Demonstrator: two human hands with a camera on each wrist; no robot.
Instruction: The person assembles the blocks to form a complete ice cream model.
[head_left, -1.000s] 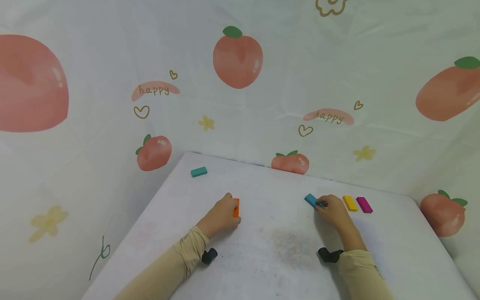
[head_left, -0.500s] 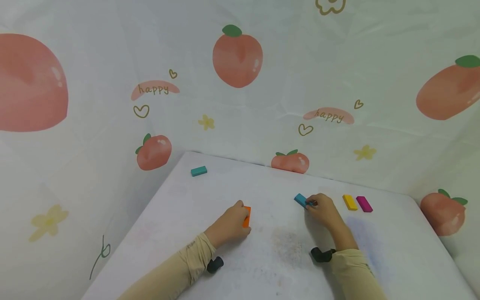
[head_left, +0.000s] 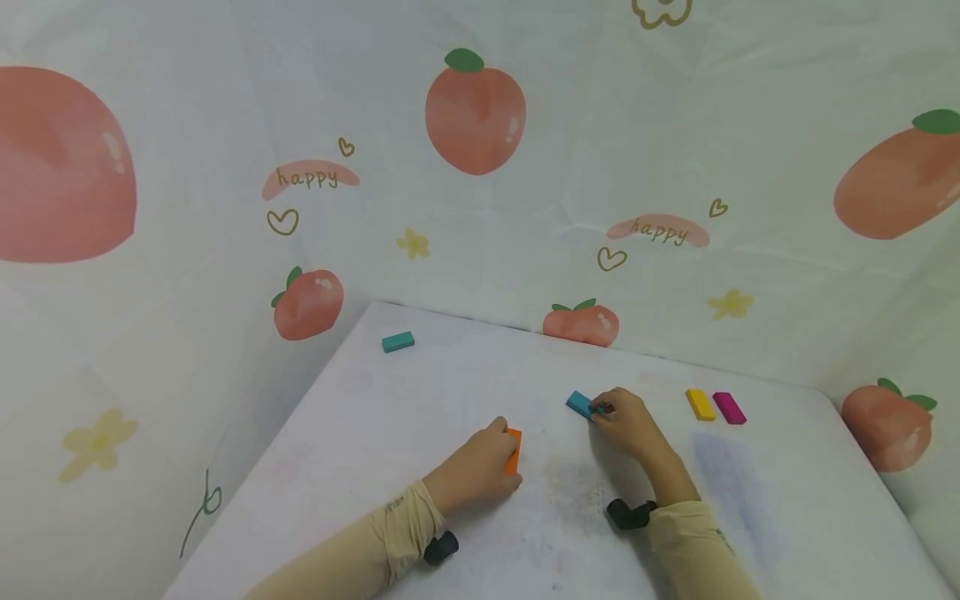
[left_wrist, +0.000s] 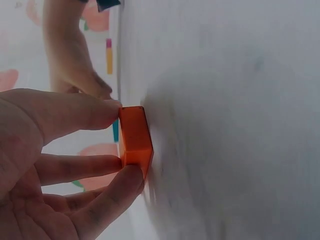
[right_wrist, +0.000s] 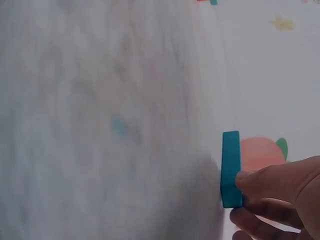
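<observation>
Near the middle of the table, my left hand (head_left: 474,469) grips an orange block (head_left: 513,452) between thumb and fingers. The left wrist view shows the thumb at one end of the orange block (left_wrist: 135,131) and fingertips at the other, close over the white surface. To the right and a little farther back, my right hand (head_left: 624,423) pinches a blue block (head_left: 580,405) by its near end. In the right wrist view the thumb lies on the side of the blue block (right_wrist: 231,167), with fingers curled beneath it. A gap separates the two held blocks.
A teal block (head_left: 398,342) lies at the far left of the white table (head_left: 480,358). Yellow (head_left: 701,405) and magenta (head_left: 729,408) blocks lie side by side at the right. A fruit-print cloth (head_left: 480,242) hangs behind the table.
My left hand has moved right and nearer with the orange block. My right hand has moved left with the blue block, away from the yellow one. The other blocks have stayed put.
</observation>
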